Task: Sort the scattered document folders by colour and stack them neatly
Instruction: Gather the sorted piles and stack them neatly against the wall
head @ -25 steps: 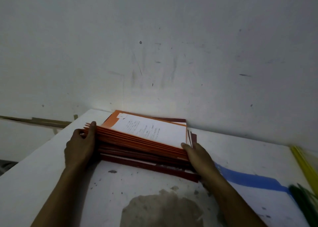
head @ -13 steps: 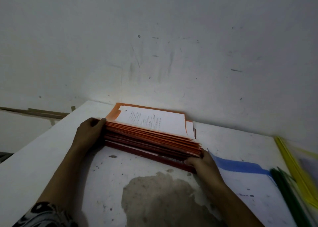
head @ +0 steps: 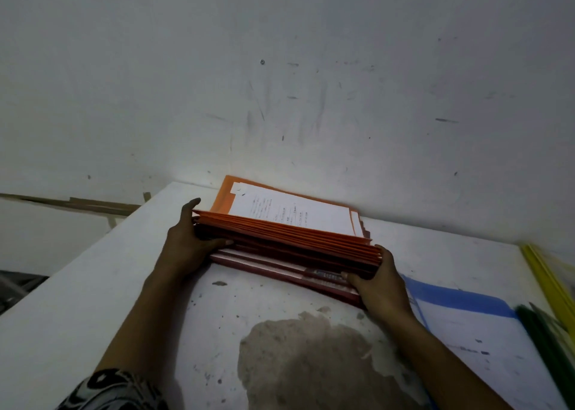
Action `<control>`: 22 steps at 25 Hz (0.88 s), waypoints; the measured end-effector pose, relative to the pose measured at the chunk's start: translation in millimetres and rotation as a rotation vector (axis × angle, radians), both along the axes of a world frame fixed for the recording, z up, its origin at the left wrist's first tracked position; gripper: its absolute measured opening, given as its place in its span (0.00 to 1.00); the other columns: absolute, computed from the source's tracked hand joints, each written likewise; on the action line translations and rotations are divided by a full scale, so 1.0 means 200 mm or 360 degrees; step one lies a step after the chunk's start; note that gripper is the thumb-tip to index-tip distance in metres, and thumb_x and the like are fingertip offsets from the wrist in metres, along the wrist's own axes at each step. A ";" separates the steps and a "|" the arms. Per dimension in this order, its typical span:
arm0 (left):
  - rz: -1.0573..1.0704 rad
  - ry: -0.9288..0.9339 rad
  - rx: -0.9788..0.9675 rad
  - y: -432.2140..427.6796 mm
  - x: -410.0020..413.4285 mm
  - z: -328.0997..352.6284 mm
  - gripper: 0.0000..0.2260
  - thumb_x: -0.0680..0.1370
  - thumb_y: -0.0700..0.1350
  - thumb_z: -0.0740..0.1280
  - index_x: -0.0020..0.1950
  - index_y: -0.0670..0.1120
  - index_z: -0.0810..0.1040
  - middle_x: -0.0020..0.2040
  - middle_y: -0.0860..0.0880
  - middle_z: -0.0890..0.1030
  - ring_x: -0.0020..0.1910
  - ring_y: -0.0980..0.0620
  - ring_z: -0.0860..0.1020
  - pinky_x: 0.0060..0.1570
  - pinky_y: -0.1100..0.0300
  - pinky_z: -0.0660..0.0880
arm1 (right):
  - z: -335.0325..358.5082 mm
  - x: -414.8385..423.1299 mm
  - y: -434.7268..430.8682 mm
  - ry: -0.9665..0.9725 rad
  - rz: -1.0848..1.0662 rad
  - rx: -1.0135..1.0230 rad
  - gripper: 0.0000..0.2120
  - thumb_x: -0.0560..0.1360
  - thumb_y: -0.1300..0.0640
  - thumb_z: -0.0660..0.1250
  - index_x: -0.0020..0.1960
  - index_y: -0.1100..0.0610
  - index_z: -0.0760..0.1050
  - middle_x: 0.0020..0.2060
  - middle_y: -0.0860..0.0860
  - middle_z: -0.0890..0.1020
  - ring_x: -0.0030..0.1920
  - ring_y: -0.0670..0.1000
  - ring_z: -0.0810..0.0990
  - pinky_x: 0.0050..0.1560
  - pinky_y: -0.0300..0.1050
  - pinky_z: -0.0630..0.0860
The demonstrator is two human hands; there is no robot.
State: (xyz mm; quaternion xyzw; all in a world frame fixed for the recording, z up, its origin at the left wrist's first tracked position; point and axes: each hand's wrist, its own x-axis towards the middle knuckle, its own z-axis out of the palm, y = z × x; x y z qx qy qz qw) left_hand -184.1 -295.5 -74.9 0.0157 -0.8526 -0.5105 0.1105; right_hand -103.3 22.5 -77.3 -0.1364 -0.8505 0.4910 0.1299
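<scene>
Dim, bluish light; bright patch on wall (head: 193, 176); soft, wide-angle-bent edges

A white table (head: 77, 300) stands against a pale grey wall (head: 404, 83). Near its front edge spreads a large grey-brown worn patch (head: 305, 363), with small dark specks scattered around it. The wall carries faint scuffs and one small round dark mark (head: 262, 62). At the left, a brown strip (head: 93, 204) runs along the wall.
</scene>
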 end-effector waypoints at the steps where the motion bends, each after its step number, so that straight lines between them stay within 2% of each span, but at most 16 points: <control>1: 0.0003 -0.0020 -0.0014 0.00 -0.01 0.00 0.51 0.65 0.49 0.81 0.79 0.54 0.52 0.69 0.40 0.74 0.68 0.41 0.73 0.68 0.45 0.68 | 0.01 -0.01 0.00 -0.0003 0.0000 -0.0030 0.36 0.72 0.55 0.75 0.74 0.51 0.60 0.64 0.53 0.77 0.63 0.54 0.77 0.58 0.47 0.73; 3: -0.0039 -0.0194 -0.0127 -0.04 -0.02 0.03 0.55 0.65 0.50 0.81 0.80 0.53 0.46 0.72 0.40 0.71 0.71 0.40 0.70 0.70 0.44 0.65 | 0.01 0.00 -0.01 0.0010 0.0048 -0.0073 0.43 0.69 0.54 0.77 0.75 0.50 0.56 0.67 0.53 0.74 0.67 0.55 0.73 0.63 0.51 0.72; 4: -0.0075 -0.0309 -0.0199 -0.07 -0.03 0.05 0.57 0.64 0.51 0.81 0.80 0.52 0.45 0.74 0.40 0.69 0.72 0.40 0.68 0.70 0.44 0.64 | 0.03 0.01 -0.01 0.0033 0.0053 0.0006 0.49 0.67 0.53 0.79 0.77 0.48 0.51 0.71 0.53 0.69 0.71 0.56 0.69 0.67 0.54 0.69; 6: -0.0119 -0.0536 -0.0362 -0.13 -0.05 0.11 0.58 0.62 0.53 0.82 0.81 0.50 0.47 0.75 0.41 0.67 0.73 0.40 0.67 0.72 0.45 0.64 | 0.08 0.02 -0.05 0.0049 0.0095 0.0494 0.61 0.62 0.43 0.80 0.78 0.44 0.39 0.79 0.49 0.50 0.79 0.56 0.50 0.75 0.59 0.52; 8: -0.0129 -0.0672 -0.0534 -0.13 -0.05 0.16 0.55 0.61 0.54 0.82 0.80 0.47 0.53 0.75 0.42 0.67 0.72 0.41 0.67 0.72 0.47 0.65 | 0.13 0.00 -0.11 0.0092 0.0294 0.1199 0.64 0.60 0.31 0.75 0.76 0.40 0.30 0.76 0.44 0.32 0.77 0.53 0.31 0.73 0.57 0.35; 9: -0.0100 -0.0692 -0.0593 -0.12 -0.04 0.18 0.52 0.63 0.54 0.81 0.79 0.45 0.56 0.74 0.42 0.68 0.72 0.42 0.67 0.70 0.49 0.66 | 0.14 -0.03 -0.13 0.0124 0.0443 0.1485 0.63 0.61 0.28 0.72 0.75 0.40 0.28 0.75 0.45 0.28 0.76 0.53 0.28 0.74 0.57 0.32; 10: -0.0066 -0.0676 -0.0611 -0.10 -0.03 0.18 0.46 0.65 0.53 0.80 0.77 0.42 0.61 0.73 0.41 0.70 0.70 0.42 0.69 0.67 0.51 0.67 | 0.15 -0.06 -0.15 0.0115 0.0595 0.1680 0.61 0.63 0.27 0.69 0.75 0.40 0.27 0.76 0.47 0.29 0.77 0.53 0.30 0.75 0.58 0.34; 11: -0.0037 -0.0637 -0.0564 -0.10 -0.02 0.17 0.38 0.68 0.51 0.79 0.72 0.40 0.68 0.68 0.40 0.74 0.67 0.42 0.72 0.64 0.53 0.70 | 0.16 -0.10 -0.16 0.0081 0.0726 0.1771 0.57 0.66 0.28 0.68 0.76 0.41 0.29 0.78 0.48 0.35 0.79 0.54 0.38 0.77 0.57 0.40; 12: -0.0024 -0.0593 -0.0454 -0.10 -0.03 0.16 0.29 0.70 0.48 0.78 0.67 0.39 0.74 0.62 0.40 0.78 0.63 0.42 0.76 0.60 0.54 0.72 | 0.17 -0.13 -0.17 0.0047 0.0829 0.1804 0.54 0.68 0.31 0.67 0.76 0.41 0.31 0.80 0.49 0.45 0.78 0.54 0.50 0.77 0.55 0.51; 13: -0.0031 -0.0553 -0.0304 -0.11 -0.03 0.15 0.21 0.72 0.46 0.76 0.60 0.39 0.78 0.56 0.40 0.81 0.59 0.42 0.79 0.57 0.53 0.75 | 0.17 -0.16 -0.18 0.0039 0.0898 0.1822 0.53 0.70 0.35 0.68 0.77 0.42 0.32 0.78 0.49 0.54 0.74 0.53 0.62 0.73 0.51 0.62; 14: -0.0057 -0.0536 -0.0167 -0.12 -0.03 0.15 0.14 0.73 0.44 0.74 0.55 0.39 0.80 0.52 0.40 0.83 0.55 0.42 0.80 0.55 0.52 0.77 | 0.17 -0.19 -0.18 0.0054 0.0936 0.1847 0.52 0.70 0.38 0.69 0.77 0.42 0.32 0.75 0.50 0.60 0.68 0.51 0.68 0.66 0.48 0.70; 15: -0.0083 -0.0556 -0.0057 -0.13 -0.03 0.15 0.10 0.75 0.43 0.72 0.53 0.40 0.81 0.50 0.40 0.83 0.52 0.42 0.81 0.54 0.51 0.79 | 0.17 -0.21 -0.19 0.0088 0.0943 0.1878 0.54 0.70 0.42 0.70 0.76 0.42 0.31 0.72 0.50 0.63 0.63 0.51 0.71 0.60 0.47 0.74; 17: -0.0104 -0.0637 0.0288 -0.12 -0.02 0.15 0.09 0.77 0.43 0.69 0.54 0.40 0.80 0.53 0.38 0.82 0.51 0.42 0.82 0.54 0.50 0.80 | 0.16 -0.24 -0.22 0.0139 0.0889 0.1911 0.56 0.70 0.48 0.72 0.75 0.41 0.27 0.69 0.52 0.65 0.58 0.51 0.74 0.55 0.47 0.77; 19: -0.0241 -0.0688 0.0998 -0.07 0.01 0.15 0.14 0.78 0.44 0.68 0.60 0.39 0.77 0.58 0.37 0.81 0.54 0.41 0.82 0.58 0.46 0.79 | 0.14 -0.26 -0.22 0.0192 0.0775 0.1851 0.55 0.71 0.50 0.72 0.75 0.40 0.28 0.67 0.52 0.69 0.56 0.52 0.76 0.55 0.48 0.78; 21: -0.0484 -0.0611 0.1605 -0.02 0.03 0.15 0.22 0.77 0.52 0.67 0.66 0.40 0.76 0.62 0.38 0.80 0.61 0.39 0.79 0.66 0.39 0.71 | 0.17 -0.27 -0.22 0.0173 0.0665 0.1586 0.49 0.73 0.49 0.71 0.77 0.40 0.38 0.65 0.50 0.73 0.57 0.52 0.78 0.58 0.50 0.79; 22: -0.0580 -0.0562 0.1764 0.02 0.03 0.15 0.26 0.76 0.59 0.65 0.68 0.43 0.76 0.64 0.40 0.79 0.64 0.40 0.77 0.68 0.38 0.67 | 0.22 -0.27 -0.20 0.0201 0.0618 0.1364 0.43 0.73 0.48 0.71 0.77 0.40 0.47 0.64 0.48 0.75 0.59 0.51 0.78 0.60 0.51 0.78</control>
